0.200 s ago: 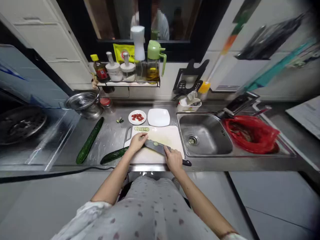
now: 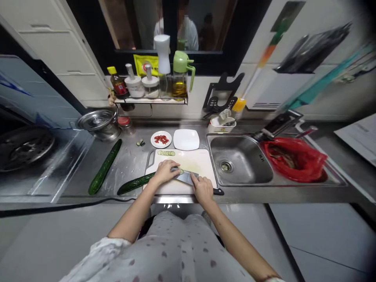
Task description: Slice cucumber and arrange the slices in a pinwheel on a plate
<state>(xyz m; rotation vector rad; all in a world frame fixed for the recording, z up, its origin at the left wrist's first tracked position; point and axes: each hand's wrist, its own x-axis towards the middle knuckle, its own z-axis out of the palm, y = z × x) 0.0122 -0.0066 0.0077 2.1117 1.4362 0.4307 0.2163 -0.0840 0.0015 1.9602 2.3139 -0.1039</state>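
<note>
My right hand [image 2: 203,187] is closed around a kitchen knife [image 2: 188,178], its black handle end sticking out at the right. The blade lies tilted over a white cutting board [image 2: 202,160], pointing left. A thin cucumber slice [image 2: 181,171] is on the blade, and the fingers of my left hand [image 2: 167,171] are closed at its edge. Under my left wrist a cut cucumber [image 2: 135,183] rests partly on the board; its cut end is hidden by the hand. Overlapping cucumber slices [image 2: 166,153] form a row at the board's far left.
A plate of chopped red pieces [image 2: 161,139] and a white square plate [image 2: 186,140] stand behind the board. A whole cucumber [image 2: 105,166] lies left, near cucumber ends [image 2: 140,143]. The sink [image 2: 241,160] and a red plastic bag [image 2: 295,159] are right.
My left hand has moved right along the blade, and its fingers have reached the cucumber slice. The right hand keeps the knife in nearly the same place.
</note>
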